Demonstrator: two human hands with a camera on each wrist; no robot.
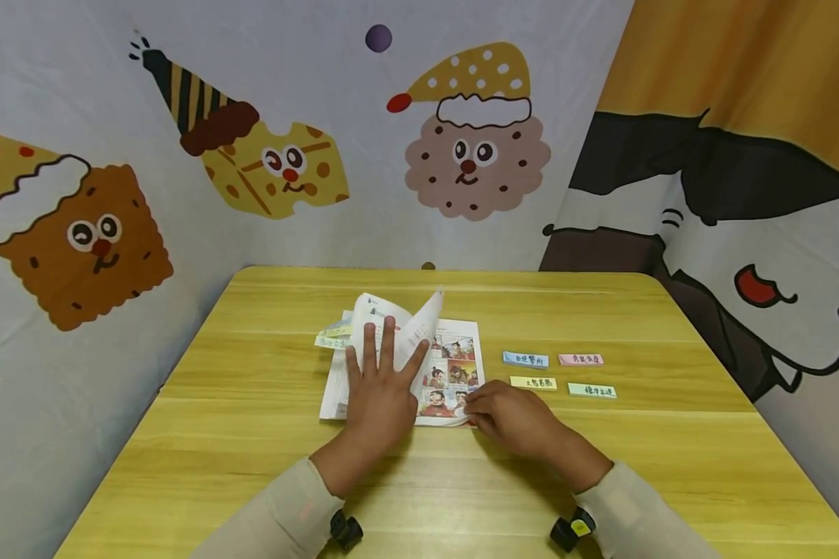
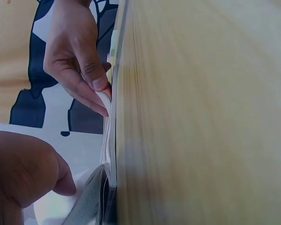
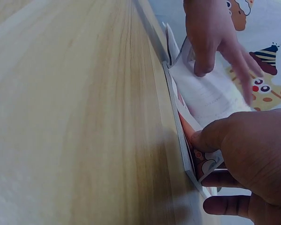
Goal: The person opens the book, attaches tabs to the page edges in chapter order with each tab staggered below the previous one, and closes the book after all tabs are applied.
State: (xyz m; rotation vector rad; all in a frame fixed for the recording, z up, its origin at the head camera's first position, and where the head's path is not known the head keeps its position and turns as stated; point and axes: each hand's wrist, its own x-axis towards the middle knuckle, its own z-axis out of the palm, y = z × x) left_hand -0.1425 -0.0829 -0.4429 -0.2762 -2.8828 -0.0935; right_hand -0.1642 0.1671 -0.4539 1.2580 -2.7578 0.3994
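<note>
A booklet (image 1: 461, 349) lies open on the table, its right page printed with colourful comic panels. My left hand (image 1: 381, 392) rests with spread fingers on the raised white pages (image 1: 376, 309) at the left. At the lower right corner, my right hand (image 1: 513, 415) pinches a page edge between thumb and fingers. The right wrist view shows that thumb (image 3: 203, 138) on the lifted, bent page, with fingers below it. Paper tabs (image 1: 332, 341) stick out from the booklet's left side.
Right of the booklet lie a blue label strip (image 1: 525, 359), a pink one (image 1: 581, 359), a yellow one (image 1: 534, 383) and a green one (image 1: 592, 390), all handwritten. A cartoon-printed cloth (image 1: 377, 217) hangs behind the wooden table (image 1: 252, 458).
</note>
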